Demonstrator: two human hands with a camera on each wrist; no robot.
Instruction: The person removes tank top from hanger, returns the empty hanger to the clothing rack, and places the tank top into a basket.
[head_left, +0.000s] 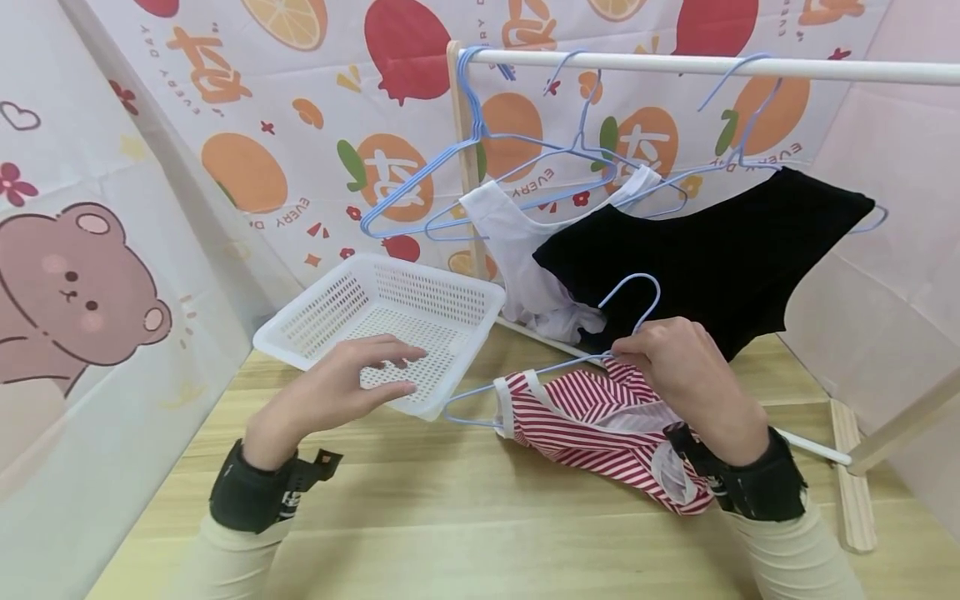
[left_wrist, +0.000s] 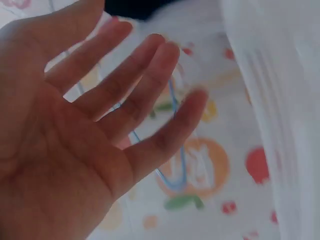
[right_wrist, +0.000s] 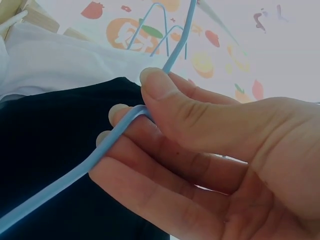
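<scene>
My right hand [head_left: 678,367] pinches a blue hanger [head_left: 551,367] just below its hook, thumb against fingers; the right wrist view shows the hanger's neck [right_wrist: 137,112] in that grip. A red-and-white striped garment [head_left: 592,425] with white trim hangs from this hanger, low over the table. The hanger's left end pokes out past the garment's trimmed edge. My left hand [head_left: 341,387] is in the air at the white basket's near side, fingers spread and holding nothing. In the left wrist view its palm and fingers [left_wrist: 115,95] show, slightly curved.
A white basket [head_left: 487,304] sits at the left on the wooden table [head_left: 420,517]. Behind, a white rail [head_left: 675,65] carries several blue hangers [head_left: 420,179], a white top [head_left: 510,242] and a black top [head_left: 712,250]. The rack's wooden foot [head_left: 852,475] stands at the right.
</scene>
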